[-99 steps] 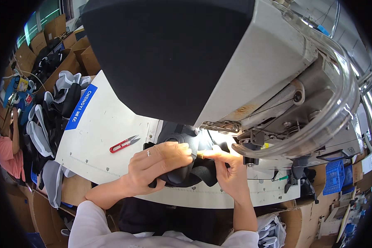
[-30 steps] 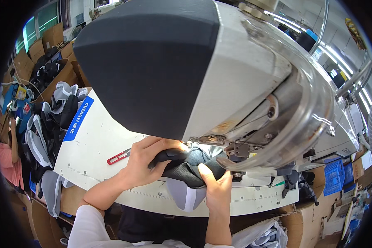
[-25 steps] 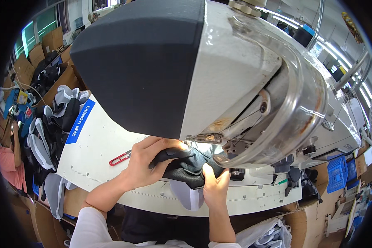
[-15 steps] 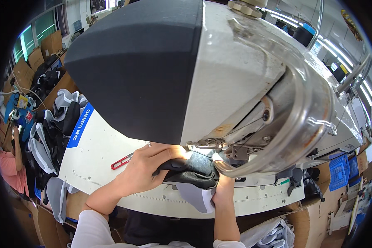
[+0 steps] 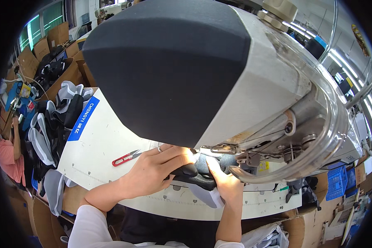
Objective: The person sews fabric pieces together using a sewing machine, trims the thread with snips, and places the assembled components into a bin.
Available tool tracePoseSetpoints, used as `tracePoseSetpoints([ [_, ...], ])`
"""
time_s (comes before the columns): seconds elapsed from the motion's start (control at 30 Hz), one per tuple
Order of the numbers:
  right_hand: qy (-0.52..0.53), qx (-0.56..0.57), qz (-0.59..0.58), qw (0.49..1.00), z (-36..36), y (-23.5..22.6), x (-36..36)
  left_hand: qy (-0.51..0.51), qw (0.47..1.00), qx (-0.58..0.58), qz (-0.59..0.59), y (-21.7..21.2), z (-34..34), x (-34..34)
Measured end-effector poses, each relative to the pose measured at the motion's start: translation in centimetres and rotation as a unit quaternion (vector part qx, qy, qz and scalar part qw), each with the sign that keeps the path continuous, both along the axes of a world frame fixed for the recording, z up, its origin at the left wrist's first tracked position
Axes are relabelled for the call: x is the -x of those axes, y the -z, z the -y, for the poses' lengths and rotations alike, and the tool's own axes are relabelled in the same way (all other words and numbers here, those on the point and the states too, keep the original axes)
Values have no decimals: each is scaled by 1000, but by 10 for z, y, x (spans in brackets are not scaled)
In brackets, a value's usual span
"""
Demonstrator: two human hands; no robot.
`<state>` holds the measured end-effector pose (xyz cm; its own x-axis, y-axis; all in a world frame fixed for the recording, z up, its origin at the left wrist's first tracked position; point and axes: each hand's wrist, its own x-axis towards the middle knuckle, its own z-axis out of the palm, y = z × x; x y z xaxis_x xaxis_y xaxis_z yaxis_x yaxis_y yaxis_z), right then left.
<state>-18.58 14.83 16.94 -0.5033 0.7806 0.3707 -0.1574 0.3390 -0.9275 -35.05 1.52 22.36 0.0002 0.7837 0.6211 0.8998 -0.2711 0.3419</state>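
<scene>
A sewing machine with a black-and-white head [image 5: 165, 74] fills the upper middle of the view and hides its needle area in part. Beneath it lies a padded black fabric piece [image 5: 202, 181] with a light grey part [image 5: 208, 197] hanging toward me. My left hand [image 5: 155, 168], a ring on one finger, is closed on the left side of the black fabric, its fingertips in bright light close to the needle area. On the near right side, my right hand [image 5: 226, 182] grips the same piece, thumb lying along its top and the other fingers hidden below.
Red thread snips [image 5: 122, 160] lie on the white machine table [image 5: 107, 136], left of my left hand. Black and grey padded pieces [image 5: 43, 136] are heaped at the left, near a person in a pink top [image 5: 10, 159]. A box of grey pieces [image 5: 273, 237] stands at lower right.
My view has shifted, so the machine head sits farther right. My right hand has come more into sight, its thumb now on top of the black fabric. My left hand still holds the fabric.
</scene>
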Motion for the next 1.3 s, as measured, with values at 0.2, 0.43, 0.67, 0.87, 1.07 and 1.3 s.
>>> tracePoseSetpoints([
  [0.2, 49, 176, 89, 979, 6, -29, 4, -1, 1000, -13, 7, 6, -2, -3],
  [0.43, 5, 227, 52, 972, -34, 39, -13, -6, 1000, 8, 22, 4, -2, -4],
  [0.67, -29, 204, 25, 978, -29, 26, -5, -29, 998, 32, 36, 7, 0, -3],
  [0.87, -38, 221, 1, 974, -25, 26, -5, -13, 997, 35, 73, 6, -2, -2],
  [1.07, -15, 110, 49, 993, -24, 30, -4, -8, 993, -6, 117, 7, -1, -3],
  [1.3, 7, 12, 69, 997, -6, 1, -12, -79, 977, -48, 190, 10, 5, -9],
])
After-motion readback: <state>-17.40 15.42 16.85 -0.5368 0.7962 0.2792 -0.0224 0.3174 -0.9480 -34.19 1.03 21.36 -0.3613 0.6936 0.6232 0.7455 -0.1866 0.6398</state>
